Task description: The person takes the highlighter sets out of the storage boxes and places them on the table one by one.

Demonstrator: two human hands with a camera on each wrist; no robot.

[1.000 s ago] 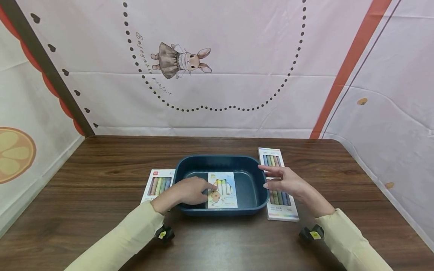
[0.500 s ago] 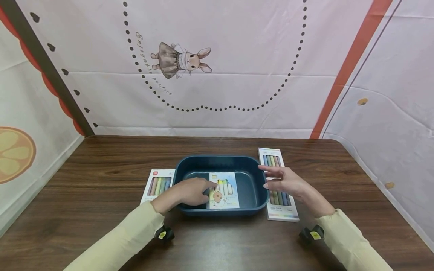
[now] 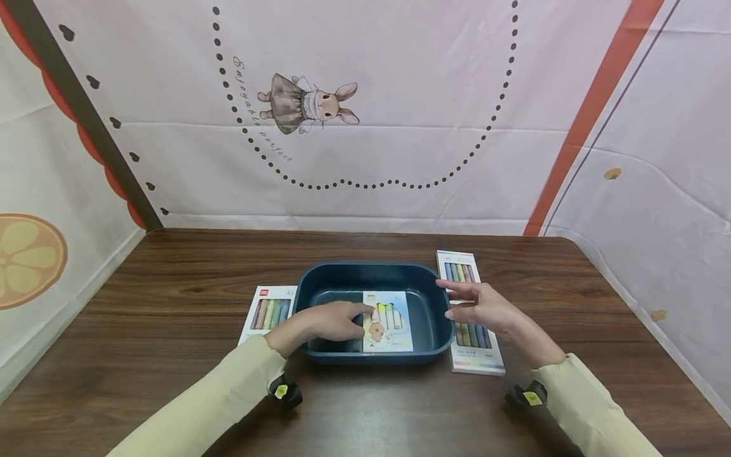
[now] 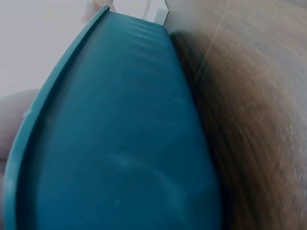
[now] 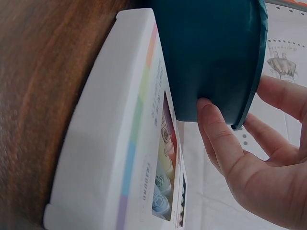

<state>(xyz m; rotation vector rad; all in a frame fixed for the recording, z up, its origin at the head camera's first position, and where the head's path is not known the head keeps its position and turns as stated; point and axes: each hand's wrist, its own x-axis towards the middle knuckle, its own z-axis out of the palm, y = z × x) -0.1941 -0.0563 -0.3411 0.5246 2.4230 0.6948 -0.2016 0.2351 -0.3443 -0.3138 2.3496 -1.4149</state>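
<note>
A dark blue plastic bin [image 3: 334,279] sits on the table, its outer wall filling much of the left wrist view. Inside it, toward the right of centre, lies a flat white box [image 3: 394,339] with a cartoon bear and a window showing yellow, green and pale sticks. My left hand [image 3: 334,320] reaches over the bin's left side, index finger extended onto the box's left edge and thumb close beside it. At the right end my right hand [image 3: 480,301] grips the bin's rim, thumb against the outer wall [image 5: 216,52] and fingers over the edge.
Two white boxes with windows of coloured sticks flank the bin: the left box [image 3: 257,324] partly behind my left arm, the right group [image 3: 476,365] under my right hand. A patterned cloth [image 3: 400,63] hangs behind the wooden table [image 3: 188,273].
Inside the bin the white box has slid to the right, and my left hand has moved right along with it. My right hand stays at the bin's rim.
</note>
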